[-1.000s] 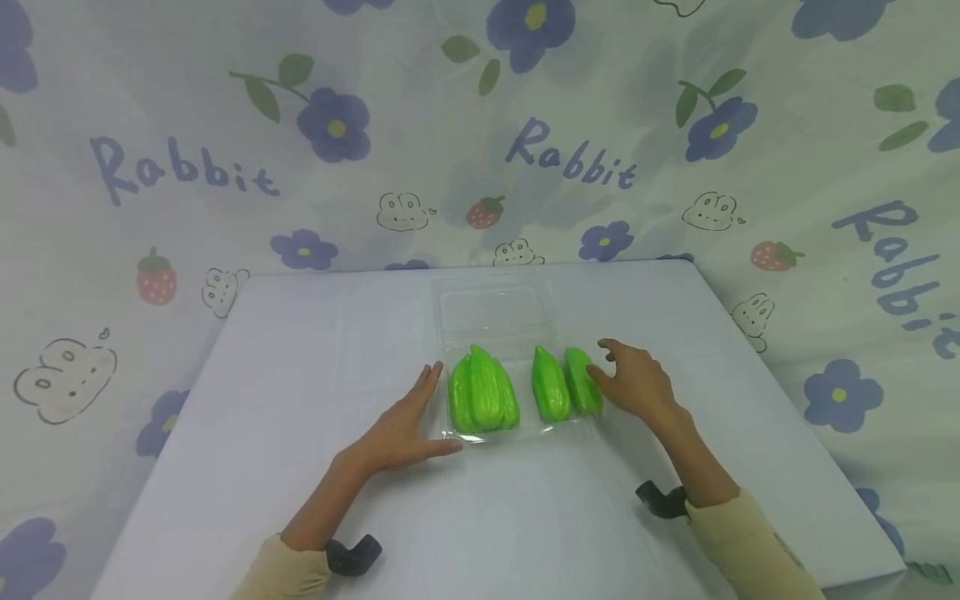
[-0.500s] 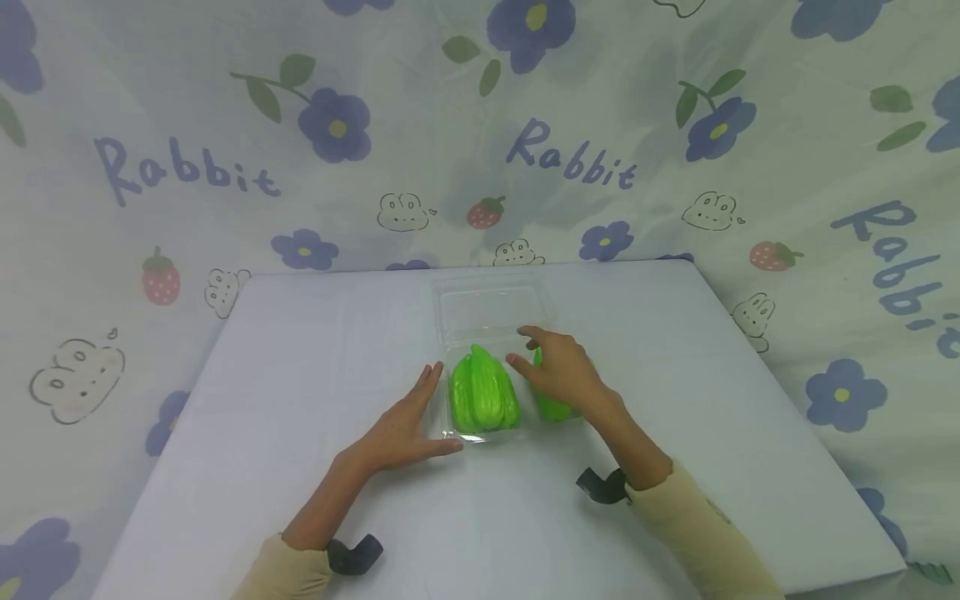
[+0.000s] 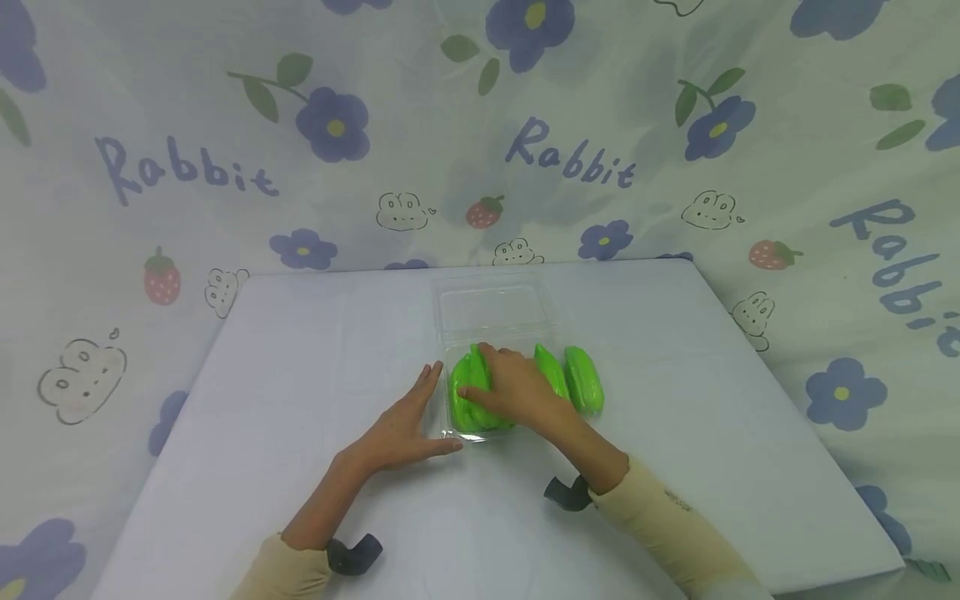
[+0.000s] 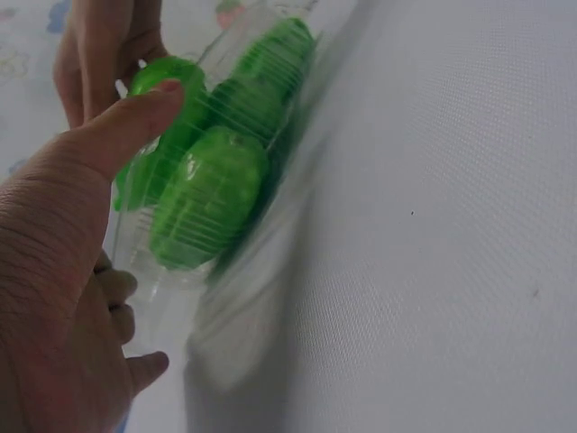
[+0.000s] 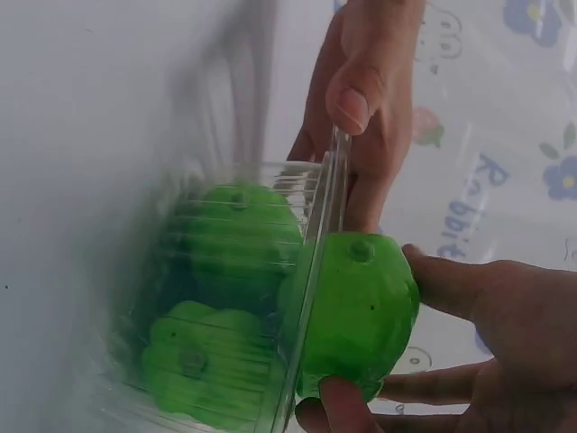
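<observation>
My right hand (image 3: 517, 387) reaches over the stack of bright green, ribbed vegetables at the left of the clear plastic box (image 3: 468, 437). In the right wrist view its thumb and fingers grip the top green ribbed vegetable (image 5: 356, 316), which sits above the rim. Beneath, through the box wall, show two more green vegetables (image 5: 207, 370). My left hand (image 3: 397, 433) stays at the box's left front corner, fingers straight along the side and thumb along the front; the right wrist view shows its thumb at the rim.
Two more green vegetables, one partly behind my right hand (image 3: 550, 368) and the other farther right (image 3: 583, 380), lie side by side. The box's clear lid (image 3: 491, 308) is folded back behind it. A patterned curtain (image 3: 450, 167) stands behind the white table (image 3: 300, 350).
My right hand has moved left from the rightmost vegetable to the stack and now grips the top one. My left hand has kept its place at the box.
</observation>
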Motion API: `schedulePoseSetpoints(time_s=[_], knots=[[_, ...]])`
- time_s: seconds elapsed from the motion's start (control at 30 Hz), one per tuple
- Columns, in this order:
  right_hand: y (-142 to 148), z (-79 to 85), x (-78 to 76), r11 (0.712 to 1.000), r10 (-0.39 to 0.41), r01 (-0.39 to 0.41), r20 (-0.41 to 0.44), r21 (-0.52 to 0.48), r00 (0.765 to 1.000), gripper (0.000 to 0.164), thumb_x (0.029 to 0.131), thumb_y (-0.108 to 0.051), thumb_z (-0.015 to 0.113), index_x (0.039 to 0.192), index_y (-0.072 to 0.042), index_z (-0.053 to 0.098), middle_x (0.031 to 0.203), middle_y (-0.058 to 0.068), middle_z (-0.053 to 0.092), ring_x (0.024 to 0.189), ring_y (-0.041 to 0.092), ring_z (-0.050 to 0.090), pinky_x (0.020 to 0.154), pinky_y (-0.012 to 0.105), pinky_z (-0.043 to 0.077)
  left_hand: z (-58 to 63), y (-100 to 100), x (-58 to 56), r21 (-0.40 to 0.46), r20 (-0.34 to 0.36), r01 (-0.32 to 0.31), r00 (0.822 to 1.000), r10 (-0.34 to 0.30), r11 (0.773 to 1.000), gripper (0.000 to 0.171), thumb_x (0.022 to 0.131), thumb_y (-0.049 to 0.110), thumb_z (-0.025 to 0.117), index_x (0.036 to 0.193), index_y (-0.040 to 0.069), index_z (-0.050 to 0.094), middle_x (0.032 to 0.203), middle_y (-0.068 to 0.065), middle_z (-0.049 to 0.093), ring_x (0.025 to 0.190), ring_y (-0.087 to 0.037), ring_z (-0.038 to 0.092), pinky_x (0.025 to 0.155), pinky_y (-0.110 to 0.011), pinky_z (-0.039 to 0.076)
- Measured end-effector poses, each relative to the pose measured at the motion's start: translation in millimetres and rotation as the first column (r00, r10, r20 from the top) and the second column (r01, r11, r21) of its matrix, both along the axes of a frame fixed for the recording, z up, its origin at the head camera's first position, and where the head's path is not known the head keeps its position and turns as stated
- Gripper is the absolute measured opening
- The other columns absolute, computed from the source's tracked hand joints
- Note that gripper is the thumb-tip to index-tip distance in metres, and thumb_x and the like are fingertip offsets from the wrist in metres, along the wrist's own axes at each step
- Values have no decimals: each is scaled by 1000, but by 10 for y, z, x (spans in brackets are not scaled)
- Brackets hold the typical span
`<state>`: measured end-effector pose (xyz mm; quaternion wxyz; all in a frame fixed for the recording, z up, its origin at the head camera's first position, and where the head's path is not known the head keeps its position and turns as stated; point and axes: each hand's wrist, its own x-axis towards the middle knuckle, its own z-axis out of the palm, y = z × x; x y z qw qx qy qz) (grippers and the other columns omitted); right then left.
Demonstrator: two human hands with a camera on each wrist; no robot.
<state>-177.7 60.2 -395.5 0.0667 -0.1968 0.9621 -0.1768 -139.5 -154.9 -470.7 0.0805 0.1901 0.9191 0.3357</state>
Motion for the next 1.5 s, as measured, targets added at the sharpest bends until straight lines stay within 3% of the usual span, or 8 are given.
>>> schedulePoseSetpoints(time_s=[0.37,0.7,1.03,1.5], knots=[[-3,-7,-2,998,57,-58,-32,-18,998,75,87,-39,75,145,-3,46,123,18,64,104,31,65,83,43,56,-3,1,-2,-6,-12,1,1000,-1,1000,118,76,62,75,160,20,4,163,-10,8,147,-29,18,111,-53,30],[132,106,-18,996,6,-10,-49,-87,999,72,87,-37,75,145,-6,47,127,14,63,112,30,61,91,46,53,-23,1,-9,-18,-5,-3,1000,3,1000,118,75,64,75,160,21,4,163,-10,7,147,-29,17,111,-53,30],[528,246,-103,987,-90,88,-10,-138,996,72,88,-35,73,147,-7,43,131,15,60,117,34,57,92,52,51,-27,3,-23,-6,-8,-4,1000,4,1000,120,75,65,74,160,21,2,163,-13,8,147,-28,14,113,-52,27],[1360,213,-292,969,-214,215,15,-120,977,69,91,-29,68,147,0,41,125,28,59,95,37,64,71,50,57,-30,15,-21,-7,-3,-3,1000,2,1000,119,76,63,74,160,20,2,163,-14,8,147,-30,14,113,-54,26]])
